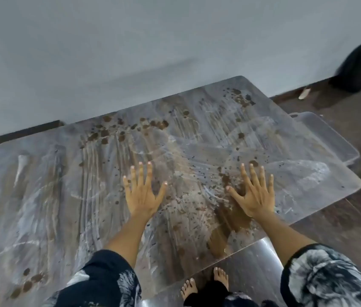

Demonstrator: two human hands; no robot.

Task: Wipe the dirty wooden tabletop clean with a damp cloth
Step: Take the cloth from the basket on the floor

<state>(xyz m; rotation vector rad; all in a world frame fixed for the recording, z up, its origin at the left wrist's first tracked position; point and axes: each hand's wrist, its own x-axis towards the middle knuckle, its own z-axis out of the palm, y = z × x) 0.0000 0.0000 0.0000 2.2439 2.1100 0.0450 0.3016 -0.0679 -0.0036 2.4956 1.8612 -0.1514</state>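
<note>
1. Nothing is held in either grip: left hand (141, 194) and right hand (255, 194) are spread flat, fingers straight, over the worktop (49, 185).
2. No damp cloth is seen.
3. Brown spots (131, 127) and smears (230, 220) are spread far and near; wiping is judged barely begun.

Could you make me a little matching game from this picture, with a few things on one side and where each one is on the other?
Things:
1. left hand
2. right hand
3. brown puddle
4. black bag

Places:
A. on the floor by the wall, far right
B. spread flat over the middle of the tabletop
C. at the near edge of the tabletop, below the right hand
D. spread flat nearer the tabletop's right corner

Pairs: 1-B, 2-D, 3-C, 4-A
</note>
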